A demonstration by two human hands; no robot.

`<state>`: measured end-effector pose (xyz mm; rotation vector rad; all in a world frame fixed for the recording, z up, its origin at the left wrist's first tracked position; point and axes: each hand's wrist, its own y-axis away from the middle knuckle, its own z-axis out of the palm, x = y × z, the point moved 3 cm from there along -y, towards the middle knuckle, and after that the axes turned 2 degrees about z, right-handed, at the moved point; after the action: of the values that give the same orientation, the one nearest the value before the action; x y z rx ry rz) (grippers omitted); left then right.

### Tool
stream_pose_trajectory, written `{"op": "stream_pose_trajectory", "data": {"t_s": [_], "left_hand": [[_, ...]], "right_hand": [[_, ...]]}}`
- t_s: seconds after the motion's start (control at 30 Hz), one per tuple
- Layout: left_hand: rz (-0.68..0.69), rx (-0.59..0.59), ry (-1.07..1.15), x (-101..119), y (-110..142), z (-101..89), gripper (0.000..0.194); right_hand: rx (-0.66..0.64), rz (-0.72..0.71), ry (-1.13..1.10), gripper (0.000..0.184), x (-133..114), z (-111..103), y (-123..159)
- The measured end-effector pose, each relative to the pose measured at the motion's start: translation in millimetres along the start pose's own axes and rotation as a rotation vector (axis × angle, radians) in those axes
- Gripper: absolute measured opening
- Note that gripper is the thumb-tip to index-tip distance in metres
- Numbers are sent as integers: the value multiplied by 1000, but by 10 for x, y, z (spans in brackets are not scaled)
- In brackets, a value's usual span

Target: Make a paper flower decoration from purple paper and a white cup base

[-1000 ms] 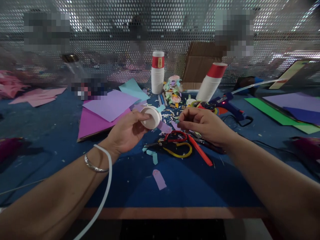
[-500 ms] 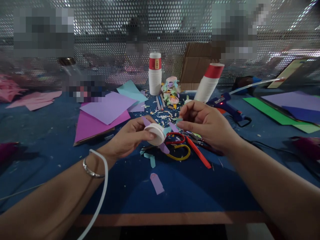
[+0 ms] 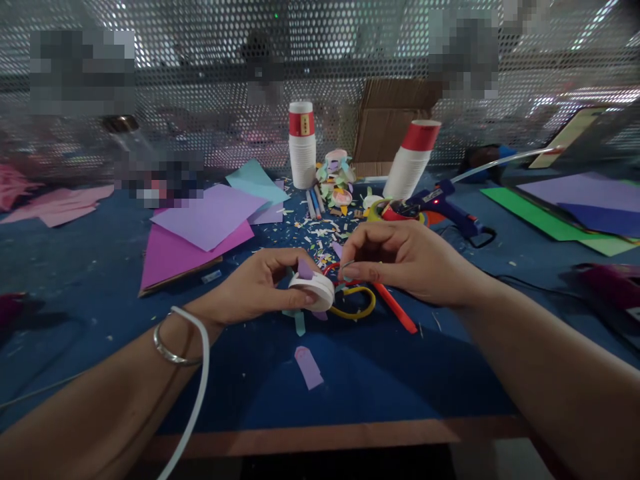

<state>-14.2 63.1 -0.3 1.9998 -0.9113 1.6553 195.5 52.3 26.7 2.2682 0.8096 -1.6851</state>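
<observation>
Between thumb and fingers, my left hand [image 3: 257, 287] grips a round white cup bottom [image 3: 321, 293], tilted, with purple paper tabs [image 3: 305, 269] sticking out at its edge. Just to the right of it, my right hand [image 3: 405, 263] pinches a small teal paper piece [image 3: 348, 269], mostly hidden by the fingers. The two hands are close but apart. Under them lie scissors with red and yellow handles [image 3: 364, 313] and a red-orange stick-like tool [image 3: 397, 310]. A cut purple paper piece [image 3: 309, 368] rests nearer the table's front edge, below some teal paper scraps [image 3: 299, 325].
Two stacks of paper cups [image 3: 303, 157] [image 3: 411, 160] stand at the back, near a paper-covered craft piece [image 3: 340, 175]. A blue glue gun [image 3: 450, 207] with a lit red light lies right. Coloured sheets [image 3: 210, 217] [image 3: 555, 220] lie on both sides; paper bits litter the middle.
My right hand has moved down and left with the teal paper, closer to the cup bottom. My left hand has turned the cup bottom and lowered it slightly. The view has shifted a little.
</observation>
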Motion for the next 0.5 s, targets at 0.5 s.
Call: {"op": "stream_pose_trajectory", "data": {"t_s": [0.5], "left_hand": [[-87,88,255,36,29,39,18]], "right_hand": [[59,27,-65,23,-1,14,0]]}}
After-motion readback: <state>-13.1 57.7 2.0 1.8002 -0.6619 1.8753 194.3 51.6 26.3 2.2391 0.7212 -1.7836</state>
